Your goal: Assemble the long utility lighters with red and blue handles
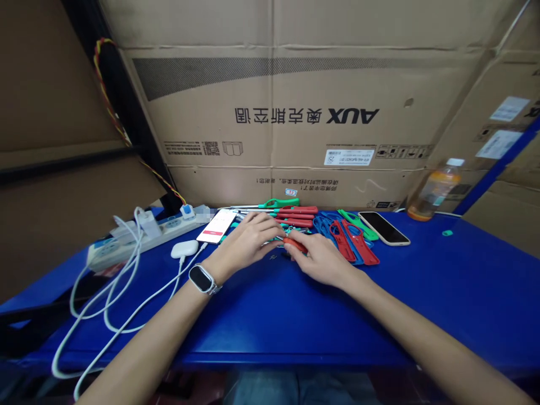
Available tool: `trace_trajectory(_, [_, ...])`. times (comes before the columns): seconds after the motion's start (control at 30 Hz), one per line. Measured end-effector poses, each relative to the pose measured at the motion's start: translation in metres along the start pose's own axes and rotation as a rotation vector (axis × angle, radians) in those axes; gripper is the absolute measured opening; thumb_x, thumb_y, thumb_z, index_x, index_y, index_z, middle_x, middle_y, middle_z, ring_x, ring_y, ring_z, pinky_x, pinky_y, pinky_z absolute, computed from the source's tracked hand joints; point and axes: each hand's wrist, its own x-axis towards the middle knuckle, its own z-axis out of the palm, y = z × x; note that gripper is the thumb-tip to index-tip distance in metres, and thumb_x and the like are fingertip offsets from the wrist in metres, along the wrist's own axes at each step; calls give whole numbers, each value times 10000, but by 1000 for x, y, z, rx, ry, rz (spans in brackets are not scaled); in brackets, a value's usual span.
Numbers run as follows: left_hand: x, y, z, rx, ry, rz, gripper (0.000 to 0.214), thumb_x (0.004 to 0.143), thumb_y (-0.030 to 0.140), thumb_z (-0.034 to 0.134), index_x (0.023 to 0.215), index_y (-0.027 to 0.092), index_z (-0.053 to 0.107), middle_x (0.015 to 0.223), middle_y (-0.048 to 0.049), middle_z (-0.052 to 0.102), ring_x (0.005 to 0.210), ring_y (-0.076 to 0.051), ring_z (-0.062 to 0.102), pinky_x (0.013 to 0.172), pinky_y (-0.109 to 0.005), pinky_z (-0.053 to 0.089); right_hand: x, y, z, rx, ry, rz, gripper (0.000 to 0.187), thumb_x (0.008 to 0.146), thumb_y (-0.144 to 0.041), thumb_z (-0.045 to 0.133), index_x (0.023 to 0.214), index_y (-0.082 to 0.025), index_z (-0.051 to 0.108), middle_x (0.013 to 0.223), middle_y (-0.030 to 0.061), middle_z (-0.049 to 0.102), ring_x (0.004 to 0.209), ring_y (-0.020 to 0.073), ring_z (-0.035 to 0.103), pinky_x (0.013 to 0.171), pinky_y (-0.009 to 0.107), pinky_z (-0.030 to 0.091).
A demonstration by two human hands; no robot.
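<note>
Both of my hands meet at the middle of a blue table (295,304). My left hand (248,241), with a smartwatch (202,279) on its wrist, has its fingers curled down on a slim metal and teal part. My right hand (323,260) pinches a red-handled tool (294,244) between thumb and fingers. Just behind the hands lie several red-handled tools (297,216) and one with a green handle (278,203). A heap of red, blue and green plastic handle pieces (352,239) sits to the right of them.
A white phone (217,225) and a dark phone (383,228) lie flat on the table. A power strip (139,236), a white charger case (184,248) and loose white cables occupy the left. A drink bottle (434,190) stands back right. Cardboard boxes (287,107) wall off the back.
</note>
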Motion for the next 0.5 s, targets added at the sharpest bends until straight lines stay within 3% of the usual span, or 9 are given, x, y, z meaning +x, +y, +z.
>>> trace_trajectory(0.1, [-4,-8,-8,64,281,-82,160,919,220,612,1076,203,636,1155,-95,643,1107,-245,552,953,-423,415,1,3,2,464,-107,140,286,978,-434,399,858,-202,516,707,-4,668,461,128,625,474,224,433])
trace_trajectory(0.17, [-11,-20,-8,42,448,-195,101,916,187,585,1002,182,638,1025,-85,647,977,-216,575,871,-379,447,3,6,4,721,-163,228,275,945,-451,438,831,-204,478,643,-13,648,408,137,613,395,214,425])
trace_trajectory(0.2, [-15,-26,-6,-19,452,-257,71,918,191,572,952,173,631,944,-69,643,899,-197,579,818,-348,461,3,7,6,811,-178,269,254,923,-441,467,833,-204,475,615,-14,644,399,146,615,370,212,424])
trace_trajectory(0.27, [-22,-38,3,-206,270,-377,95,930,213,541,891,171,617,797,-23,638,710,-150,566,682,-280,461,5,8,10,938,-191,348,200,883,-395,508,853,-198,493,583,-9,649,386,157,616,349,216,444])
trace_trajectory(0.37, [-30,-48,25,-265,-84,-455,134,913,252,549,879,170,650,831,-35,656,718,-158,583,675,-276,459,6,7,18,1049,-180,443,145,859,-335,516,866,-191,511,599,7,674,380,162,617,329,228,471])
trace_trajectory(0.5, [-28,-46,47,-203,-117,-533,146,878,287,598,843,164,667,820,-72,646,732,-209,585,694,-330,453,7,4,29,1087,-165,475,179,900,-375,493,863,-200,490,589,7,675,354,153,597,299,219,459])
